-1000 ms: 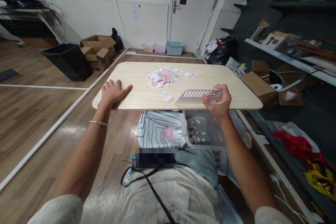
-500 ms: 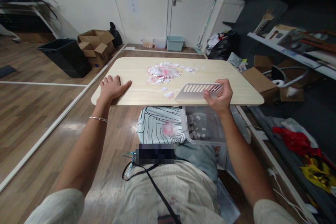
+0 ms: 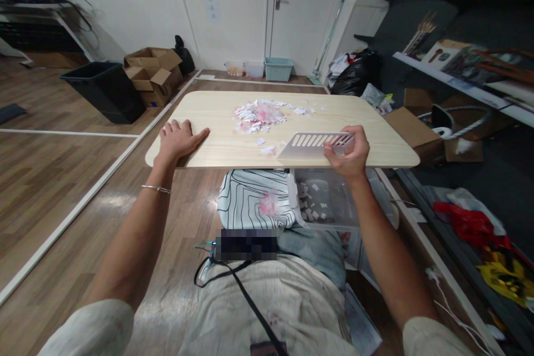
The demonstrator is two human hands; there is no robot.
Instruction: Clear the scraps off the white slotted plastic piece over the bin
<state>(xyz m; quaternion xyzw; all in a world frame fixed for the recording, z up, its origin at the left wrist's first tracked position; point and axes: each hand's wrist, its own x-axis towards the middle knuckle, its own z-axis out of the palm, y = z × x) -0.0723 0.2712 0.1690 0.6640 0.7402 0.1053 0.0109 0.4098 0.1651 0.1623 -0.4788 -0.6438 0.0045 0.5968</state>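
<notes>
My left hand (image 3: 179, 141) lies flat and open on the near left part of the light wooden table (image 3: 375, 139). My right hand (image 3: 349, 154) grips one end of a white slotted plastic scraper (image 3: 311, 144) whose edge rests on the table near its front. A pile of white and pink paper scraps (image 3: 258, 115) lies in the middle of the table, with a few loose bits (image 3: 267, 149) just left of the scraper. Under the table's front edge a clear plastic bin (image 3: 329, 203) holds several paper scraps.
A patterned black-and-white cloth (image 3: 250, 203) lies on my lap beside the bin. On the floor at the left stand a black tub (image 3: 104, 89) and cardboard boxes (image 3: 154, 75). Shelves (image 3: 467, 86) and clutter line the right side. A door (image 3: 304, 5) is behind the table.
The view shifted slightly a second ago; since then both hands and the scraper have stayed where they are.
</notes>
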